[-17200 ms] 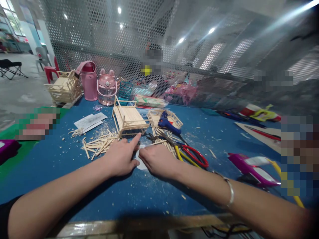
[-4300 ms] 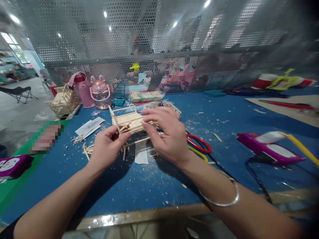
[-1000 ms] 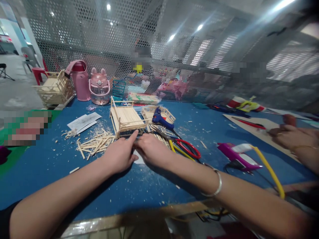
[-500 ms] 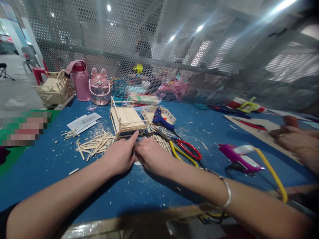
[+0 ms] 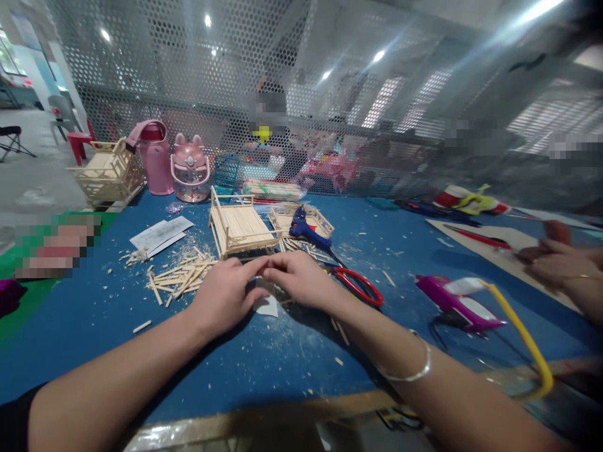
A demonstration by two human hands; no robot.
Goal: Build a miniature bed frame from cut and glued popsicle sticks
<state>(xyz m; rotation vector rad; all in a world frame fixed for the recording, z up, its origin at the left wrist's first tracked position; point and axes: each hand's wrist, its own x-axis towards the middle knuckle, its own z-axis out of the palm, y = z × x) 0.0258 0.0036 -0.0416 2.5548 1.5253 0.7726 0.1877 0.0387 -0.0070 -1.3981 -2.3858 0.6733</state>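
Both hands meet at their fingertips low over the blue worktop (image 5: 282, 364), just in front of the little stick bed (image 5: 241, 227). The left hand (image 5: 225, 298) and the right hand (image 5: 301, 280) are each curled nearly closed, thumbs and forefingers pinched toward one another; something small seems to sit between them, probably a stick, but it is too hidden to be sure. A white paper scrap (image 5: 268, 306) lies right under the fingers, and loose sticks (image 5: 181, 276) are scattered to the left. The blue glue gun (image 5: 306, 232) rests behind the right hand, red-handled scissors (image 5: 360, 287) just beside it. To my eye this pinching work wants wrists kept down on the worktop for steadiness, light pressure so the thin wood does not snap, and the piece kept over the paper, clear of the bed's legs
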